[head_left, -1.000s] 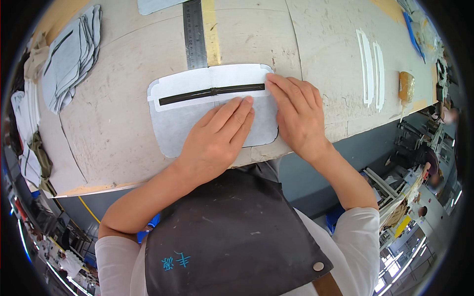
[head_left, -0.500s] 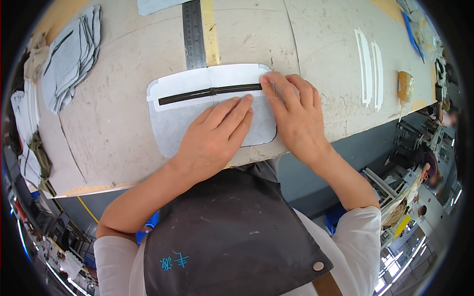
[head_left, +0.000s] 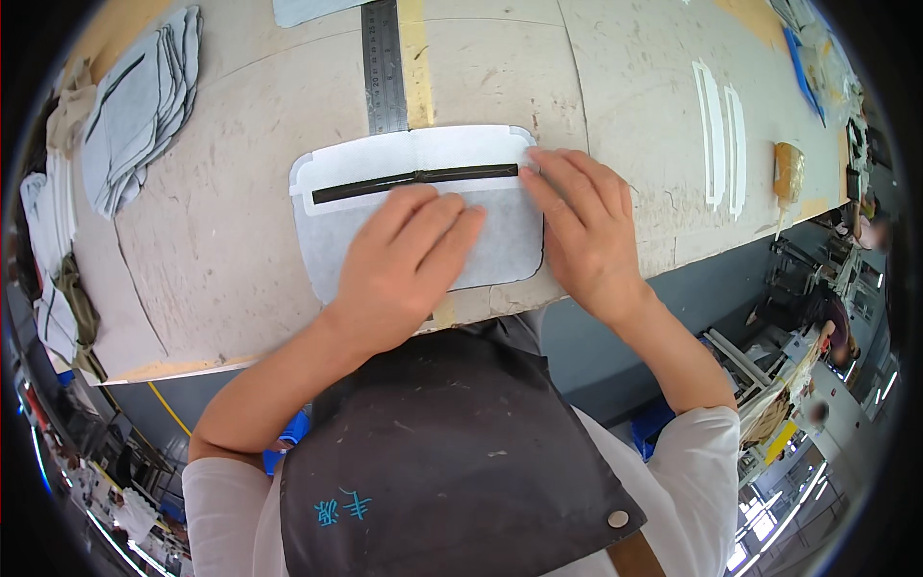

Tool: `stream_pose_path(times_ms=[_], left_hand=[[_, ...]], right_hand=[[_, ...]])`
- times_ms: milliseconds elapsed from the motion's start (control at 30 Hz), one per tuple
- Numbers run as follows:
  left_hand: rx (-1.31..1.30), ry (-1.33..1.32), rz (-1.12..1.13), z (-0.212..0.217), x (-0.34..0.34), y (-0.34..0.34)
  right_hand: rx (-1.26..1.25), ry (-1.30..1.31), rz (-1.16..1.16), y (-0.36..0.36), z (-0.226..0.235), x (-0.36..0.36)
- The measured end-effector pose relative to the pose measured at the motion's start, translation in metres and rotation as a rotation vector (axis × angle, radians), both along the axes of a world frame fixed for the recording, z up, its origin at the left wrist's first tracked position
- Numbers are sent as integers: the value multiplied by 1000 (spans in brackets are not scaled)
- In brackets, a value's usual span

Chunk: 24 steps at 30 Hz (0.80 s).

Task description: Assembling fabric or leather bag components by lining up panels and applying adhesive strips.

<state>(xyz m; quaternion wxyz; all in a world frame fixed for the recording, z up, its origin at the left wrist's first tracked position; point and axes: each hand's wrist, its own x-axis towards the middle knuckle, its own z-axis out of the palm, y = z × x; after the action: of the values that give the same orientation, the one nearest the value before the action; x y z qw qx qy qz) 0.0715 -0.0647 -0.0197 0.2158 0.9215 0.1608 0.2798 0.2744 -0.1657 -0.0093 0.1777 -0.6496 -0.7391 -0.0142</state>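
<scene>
A pale grey fabric panel (head_left: 495, 231) with rounded corners lies on the worktable, a white strip (head_left: 365, 159) along its far part. Through that strip runs a long narrow black slot (head_left: 361, 188), with a small dark lump near its middle. My left hand (head_left: 394, 264) is over the near part of the panel, fingers bent, a little apart and slightly blurred; whether the fingertips touch is unclear. At the panel's right edge, my right hand (head_left: 591, 231) has its fingers spread, thumb and forefinger beside the slot's end. Nothing shows gripped in either hand.
A steel ruler (head_left: 385, 77) and a yellow strip (head_left: 417, 72) reach away beyond the panel. Stacked grey fabric pieces (head_left: 144, 115) lie at the left. To the right are white strips (head_left: 711, 139), an amber bottle (head_left: 788, 173) and a blue tool (head_left: 803, 72).
My left hand has drawn back from the slot's right part, moving left and curling its fingers. My right hand has slid slightly right, off the panel's corner area.
</scene>
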Motion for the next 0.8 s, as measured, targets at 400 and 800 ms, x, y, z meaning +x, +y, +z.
stream_pose_path(times_ms=[400, 800], left_hand=[[-69, -35, 189, 0, 1, 21], [-155, -53, 149, -3, -2, 22]], right_hand=[[-10, 353, 68, 11, -1, -21], [-13, 210, 56, 7, -5, -25]])
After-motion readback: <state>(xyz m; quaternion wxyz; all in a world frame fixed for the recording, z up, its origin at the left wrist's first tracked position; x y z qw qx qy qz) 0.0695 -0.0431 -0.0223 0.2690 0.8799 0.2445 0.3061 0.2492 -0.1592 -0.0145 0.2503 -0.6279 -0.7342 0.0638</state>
